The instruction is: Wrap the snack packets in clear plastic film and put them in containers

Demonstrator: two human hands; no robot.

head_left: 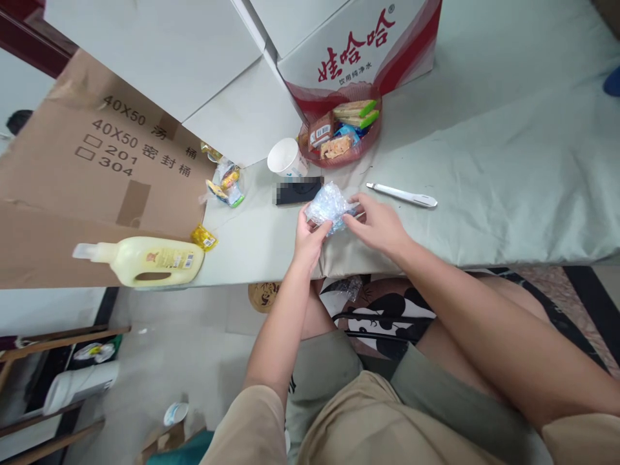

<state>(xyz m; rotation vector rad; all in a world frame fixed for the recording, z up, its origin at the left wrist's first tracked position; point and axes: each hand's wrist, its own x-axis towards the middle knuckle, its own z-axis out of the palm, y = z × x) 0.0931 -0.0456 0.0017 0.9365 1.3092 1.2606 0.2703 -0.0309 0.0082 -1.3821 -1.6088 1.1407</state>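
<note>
Both hands are on a crumpled bundle of clear bubble wrap (330,201) just above the table's near edge. My left hand (310,240) grips its lower left side, thumb on top. At its right side, the thumb and fingers of my right hand (375,223) pinch the wrap. Bluish patches show through the plastic, but whatever lies inside cannot be made out. Right behind the bundle is a dark flat object (298,192), partly blurred out. To the right of my hands lies a white utility knife (403,195).
A pink bowl (375,139) of packaged snacks and a white paper cup (285,157) stand behind, before a white and red carton (411,55). On the left are a yellow bottle (157,258), crumpled wrappers (227,184) and a brown cardboard box (97,194). The pale tablecloth (508,181) has wrinkles.
</note>
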